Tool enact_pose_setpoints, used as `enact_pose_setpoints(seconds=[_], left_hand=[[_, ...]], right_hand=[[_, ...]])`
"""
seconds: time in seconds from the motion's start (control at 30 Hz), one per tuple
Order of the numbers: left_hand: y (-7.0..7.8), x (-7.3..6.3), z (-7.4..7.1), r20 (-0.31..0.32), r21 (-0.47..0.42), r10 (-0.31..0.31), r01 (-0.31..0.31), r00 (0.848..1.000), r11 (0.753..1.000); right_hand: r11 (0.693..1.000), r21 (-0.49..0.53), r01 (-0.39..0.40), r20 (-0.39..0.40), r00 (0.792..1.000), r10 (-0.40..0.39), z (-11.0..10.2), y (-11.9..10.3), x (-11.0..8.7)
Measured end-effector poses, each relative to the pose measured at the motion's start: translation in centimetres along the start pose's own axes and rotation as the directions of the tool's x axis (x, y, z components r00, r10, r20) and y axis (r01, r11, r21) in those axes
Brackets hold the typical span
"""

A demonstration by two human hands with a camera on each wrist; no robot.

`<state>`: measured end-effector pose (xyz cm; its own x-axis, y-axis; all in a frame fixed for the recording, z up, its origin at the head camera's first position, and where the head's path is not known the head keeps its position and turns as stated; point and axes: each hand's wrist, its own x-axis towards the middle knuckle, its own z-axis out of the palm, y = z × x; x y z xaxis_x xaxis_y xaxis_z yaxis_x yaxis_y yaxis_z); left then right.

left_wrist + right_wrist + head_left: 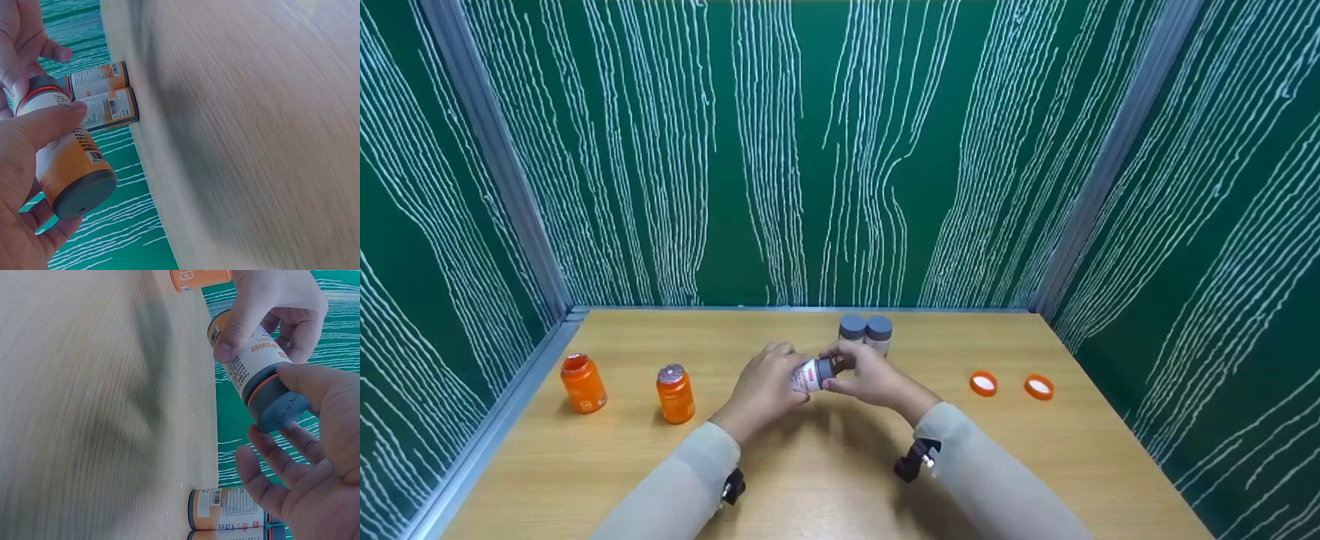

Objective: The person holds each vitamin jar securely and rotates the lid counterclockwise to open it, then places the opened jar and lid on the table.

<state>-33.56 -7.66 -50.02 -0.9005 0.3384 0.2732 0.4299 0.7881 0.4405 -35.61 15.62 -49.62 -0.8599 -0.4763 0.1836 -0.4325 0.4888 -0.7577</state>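
Note:
My left hand (761,390) grips a small supplement bottle (805,377) with a white and orange label and a dark grey cap (826,368). The bottle is tilted above the table, cap end towards the right hand. At that cap, my right hand (874,375) pinches with thumb and fingertips, as the right wrist view shows. An orange-red ring shows just below the cap (278,405). In the left wrist view the bottle's dark base (85,194) faces the camera, with the left thumb across its side.
Two similar grey-capped bottles (879,328) stand side by side behind the right hand. On the left stand an uncapped orange bottle (585,386) and an orange bottle with a silver top (676,397). Two orange lids (983,383) lie at right. Green walls enclose the wooden table (810,495).

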Motion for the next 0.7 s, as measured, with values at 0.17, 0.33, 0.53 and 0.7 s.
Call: enact_pose_setpoints(seconds=[0.17, 0.33, 0.53, 0.7], left_hand=[[0.15, -0.05, -0.08, -0.013, 0.024, 0.019, -0.018, 1.0, 1.0], [0.26, -0.08, -0.06, -0.011, 0.03, 0.015, -0.014, 1.0, 0.999], [0.37, -0.03, -0.01, -0.018, 0.026, 0.023, -0.022, 1.0, 0.999], [0.44, -0.14, -0.04, -0.023, 0.02, 0.027, -0.027, 0.999, 0.999]], right_hand=[[0.999, -0.024, 0.049, -0.002, 0.999, -0.049, -0.01, 0.0, -0.15], [1.0, -0.001, 0.006, 0.003, 1.0, -0.006, 0.06, 0.07, -0.11], [0.985, 0.062, -0.16, -0.034, 0.986, 0.162, 0.07, -0.05, 0.04], [0.966, 0.084, -0.245, -0.027, 0.968, 0.248, -0.13, -0.17, 0.1]])
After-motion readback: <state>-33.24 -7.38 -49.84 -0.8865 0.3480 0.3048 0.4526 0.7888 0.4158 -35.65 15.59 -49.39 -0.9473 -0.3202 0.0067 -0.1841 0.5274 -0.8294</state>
